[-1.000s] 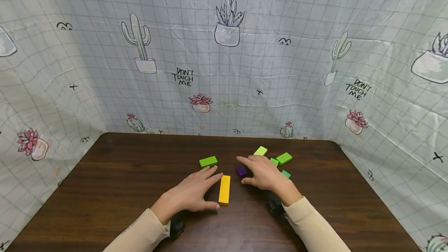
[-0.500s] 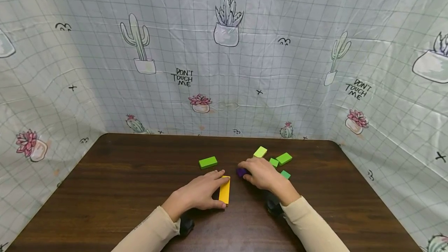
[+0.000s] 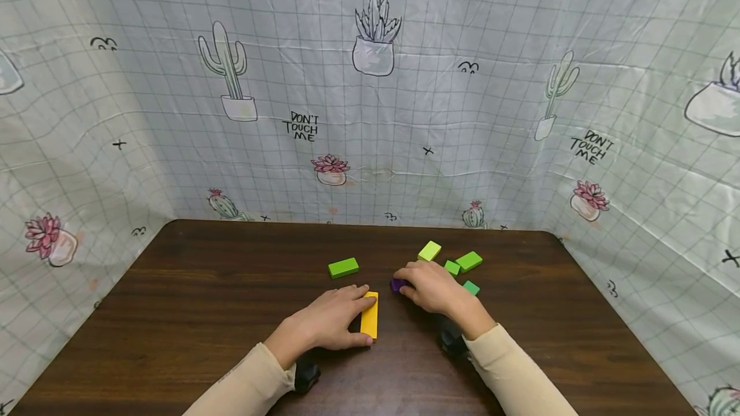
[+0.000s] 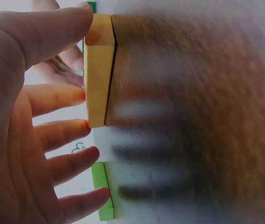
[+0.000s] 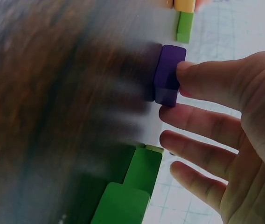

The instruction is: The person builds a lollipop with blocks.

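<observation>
My left hand point(image 3: 328, 318) reaches over the yellow block point(image 3: 370, 321), a long bar lying on the table. In the left wrist view the thumb sits at one end of this yellow block point(image 4: 100, 77) and fingertips press its other end, while the remaining fingers spread out straight. My right hand point(image 3: 435, 289) pinches a short purple block point(image 3: 396, 285), partly covered by its fingers in the head view. From the right wrist, the thumb lies against the purple block point(image 5: 170, 72); the other fingers reach past its lower end.
A green block point(image 3: 343, 268) lies beyond my left hand. Around my right hand are a lime block point(image 3: 429, 251), a green block point(image 3: 469, 262), a small green block point(image 3: 451, 268) and a teal-green block point(image 3: 471, 288). A patterned curtain point(image 3: 376, 114) surrounds the dark wooden table point(image 3: 231, 262).
My left hand moved right and brought thumb and fingers to the yellow block's ends; the block then shifted slightly left. My right fingers came down and closed on the purple block.
</observation>
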`<act>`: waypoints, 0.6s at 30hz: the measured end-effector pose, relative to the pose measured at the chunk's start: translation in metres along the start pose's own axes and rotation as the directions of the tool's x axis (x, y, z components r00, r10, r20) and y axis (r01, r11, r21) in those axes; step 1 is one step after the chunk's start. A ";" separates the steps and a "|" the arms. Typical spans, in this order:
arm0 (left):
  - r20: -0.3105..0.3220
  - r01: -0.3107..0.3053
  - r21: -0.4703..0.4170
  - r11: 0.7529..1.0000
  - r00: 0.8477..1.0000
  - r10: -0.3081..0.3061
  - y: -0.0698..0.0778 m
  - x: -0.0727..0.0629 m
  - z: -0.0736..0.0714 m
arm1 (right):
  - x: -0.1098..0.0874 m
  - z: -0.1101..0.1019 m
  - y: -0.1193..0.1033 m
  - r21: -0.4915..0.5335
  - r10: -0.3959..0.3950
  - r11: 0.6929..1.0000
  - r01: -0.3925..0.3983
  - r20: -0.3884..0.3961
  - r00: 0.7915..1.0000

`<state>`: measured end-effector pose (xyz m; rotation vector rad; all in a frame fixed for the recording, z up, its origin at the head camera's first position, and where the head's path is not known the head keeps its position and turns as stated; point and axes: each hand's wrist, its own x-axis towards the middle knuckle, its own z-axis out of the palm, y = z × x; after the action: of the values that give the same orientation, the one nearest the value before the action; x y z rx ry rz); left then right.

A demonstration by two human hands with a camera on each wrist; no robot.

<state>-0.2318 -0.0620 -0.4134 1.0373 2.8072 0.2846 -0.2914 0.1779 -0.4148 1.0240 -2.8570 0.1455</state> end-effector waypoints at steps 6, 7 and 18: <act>0.006 -0.015 0.021 1.000 1.000 0.015 0.003 -0.007 0.000 | 0.001 0.001 -0.003 0.026 -0.015 1.000 0.015 -0.003 1.000; 0.003 -0.020 0.024 1.000 1.000 0.020 0.004 -0.008 0.001 | 0.002 0.001 -0.004 0.031 -0.018 0.999 0.018 -0.003 1.000; -0.001 -0.044 0.080 0.996 0.999 0.045 0.016 -0.025 0.005 | 0.009 0.003 -0.010 0.107 -0.050 0.993 0.048 0.016 0.999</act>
<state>-0.2019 -0.0657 -0.4131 1.1180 2.8218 0.1803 -0.2920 0.1646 -0.4161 1.1193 -2.8656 0.2885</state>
